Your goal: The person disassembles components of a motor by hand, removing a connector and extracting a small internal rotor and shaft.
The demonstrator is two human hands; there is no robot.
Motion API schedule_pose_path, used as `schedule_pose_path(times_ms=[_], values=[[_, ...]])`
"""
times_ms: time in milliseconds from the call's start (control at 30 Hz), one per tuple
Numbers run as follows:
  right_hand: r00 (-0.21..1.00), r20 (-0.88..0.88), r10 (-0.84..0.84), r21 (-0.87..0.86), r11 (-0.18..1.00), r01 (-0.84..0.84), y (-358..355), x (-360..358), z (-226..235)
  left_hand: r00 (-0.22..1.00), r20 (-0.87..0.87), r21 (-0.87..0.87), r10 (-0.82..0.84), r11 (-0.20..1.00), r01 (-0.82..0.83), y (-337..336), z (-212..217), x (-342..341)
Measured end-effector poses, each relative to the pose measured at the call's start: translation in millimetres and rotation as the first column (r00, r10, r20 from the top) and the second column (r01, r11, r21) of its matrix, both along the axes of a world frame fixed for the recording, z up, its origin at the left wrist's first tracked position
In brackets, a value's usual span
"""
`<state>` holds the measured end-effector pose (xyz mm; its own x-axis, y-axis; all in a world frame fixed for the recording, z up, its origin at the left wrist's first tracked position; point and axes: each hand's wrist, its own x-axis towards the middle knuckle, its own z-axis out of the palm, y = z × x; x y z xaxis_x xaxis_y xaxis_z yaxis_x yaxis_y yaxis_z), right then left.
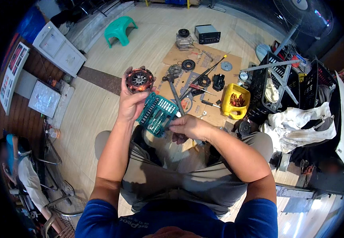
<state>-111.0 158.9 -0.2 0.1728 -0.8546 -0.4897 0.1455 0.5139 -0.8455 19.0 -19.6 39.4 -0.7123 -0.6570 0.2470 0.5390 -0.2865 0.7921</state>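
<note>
My left hand is wrapped round a round motor part with copper-coloured windings at its rim and a spoked metal centre. Just below it is an opened teal socket set case, its rows of sockets and small ratchet tools facing up. My right hand grips the lower right edge of that case, fingers curled under it. The case's upper left edge lies against my left hand; whether that hand also supports it, I cannot tell. A hammer lies on the cardboard beyond the case.
Flattened cardboard carries black rings, screwdrivers and metal parts. At its right stands a cut yellow jug with small copper-coloured pieces. Farther off are a car radio, a green stool and a fan. Black crates stand right; a person sits left.
</note>
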Motion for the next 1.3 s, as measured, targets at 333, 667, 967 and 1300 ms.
schedule_pose_path(times_ms=[333, 667, 967, 1300], values=[[0.825, -0.319, -0.467, -0.502, 0.821, 0.271, 2, -23, 28, 0.991, 0.093, -0.083, -0.092, 0.992, 0.099, 17, -11, -10], [0.479, -0.616, -0.626, -0.697, 0.716, 0.039, 17, -60, 53, 0.986, 0.13, -0.118, -0.105, 0.986, 0.121, 22, -15, -17], [0.787, -0.049, -0.616, -0.442, 0.72, 0.535, -10, -5, 3, 0.968, 0.241, -0.194, -0.073, 0.973, 0.121, 38, -17, -23], [0.672, -0.453, -0.585, -0.603, 0.757, 0.252, -4, -15, 21, 0.968, 0.248, -0.203, -0.044, 0.974, 0.097, 39, -22, -21]])
